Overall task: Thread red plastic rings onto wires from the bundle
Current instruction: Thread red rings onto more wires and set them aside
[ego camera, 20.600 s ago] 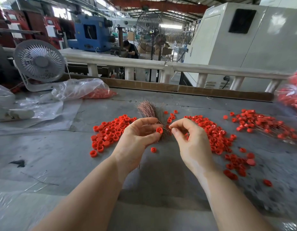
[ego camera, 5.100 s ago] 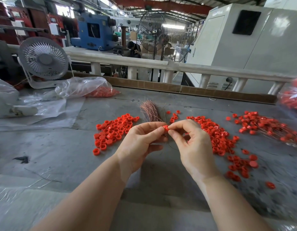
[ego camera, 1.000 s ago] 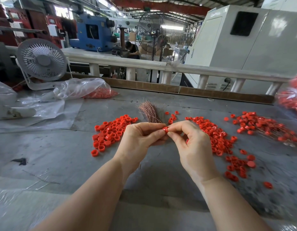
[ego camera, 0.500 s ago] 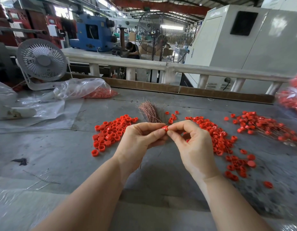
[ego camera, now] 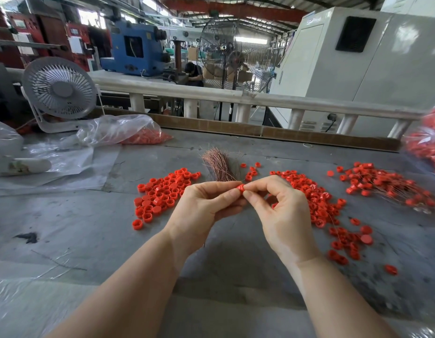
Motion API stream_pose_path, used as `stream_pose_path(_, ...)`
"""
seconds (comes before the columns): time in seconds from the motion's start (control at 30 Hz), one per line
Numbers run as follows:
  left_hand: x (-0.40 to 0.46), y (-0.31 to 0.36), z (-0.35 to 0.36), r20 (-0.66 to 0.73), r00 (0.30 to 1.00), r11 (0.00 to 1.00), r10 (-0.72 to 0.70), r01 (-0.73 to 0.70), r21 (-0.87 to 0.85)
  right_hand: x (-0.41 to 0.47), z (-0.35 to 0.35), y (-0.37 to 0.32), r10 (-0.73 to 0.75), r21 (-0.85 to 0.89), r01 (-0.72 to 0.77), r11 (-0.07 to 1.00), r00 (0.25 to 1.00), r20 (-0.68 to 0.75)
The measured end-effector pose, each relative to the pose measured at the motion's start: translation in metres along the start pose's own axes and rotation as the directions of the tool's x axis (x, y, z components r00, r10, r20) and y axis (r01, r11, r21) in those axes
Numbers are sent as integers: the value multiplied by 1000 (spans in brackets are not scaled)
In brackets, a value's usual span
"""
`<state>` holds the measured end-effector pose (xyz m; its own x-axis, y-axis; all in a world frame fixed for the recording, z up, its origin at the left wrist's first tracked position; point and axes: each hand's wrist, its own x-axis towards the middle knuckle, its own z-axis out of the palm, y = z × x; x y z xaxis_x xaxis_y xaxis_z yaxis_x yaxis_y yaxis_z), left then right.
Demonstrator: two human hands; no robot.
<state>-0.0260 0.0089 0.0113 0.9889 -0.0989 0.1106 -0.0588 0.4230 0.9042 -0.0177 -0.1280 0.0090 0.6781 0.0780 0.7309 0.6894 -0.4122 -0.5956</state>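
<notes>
Ring (ego camera: 240, 187) pinched between both hands' fingers (ego camera: 232, 192).

Red rings (ego camera: 166, 193), coppery wire bundle (ego camera: 217, 164), grey table (ego camera: 94, 228), white fan (ego camera: 59, 90)

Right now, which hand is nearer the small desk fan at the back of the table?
Left. The left hand lies on the desk fan's side; the right hand is farther across.

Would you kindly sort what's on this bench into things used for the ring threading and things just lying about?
In use: left hand; right hand; held ring; wire bundle; loose rings; threaded pile.

Lying about: desk fan; plastic bag; plastic sheet.
</notes>
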Motion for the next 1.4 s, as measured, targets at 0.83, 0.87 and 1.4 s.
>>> stream_pose_path(0.83, -2, 2, 2, 3, 1000, 1000, -14, 14, 28, 1, -1, 1, 6, -36, -6, 999, 1000, -4)
stream_pose_path(0.87, -2, 2, 2, 3, 1000, 999, -10, 10, 31, 1, -1, 1, 6, -39, -6, 999, 1000, -3)
stream_pose_path(1.4, -1, -2, 3, -32, 990, 983, 136, -131, 128, 0, 0, 1, -5, -26, 5, 1000, 1000, -17)
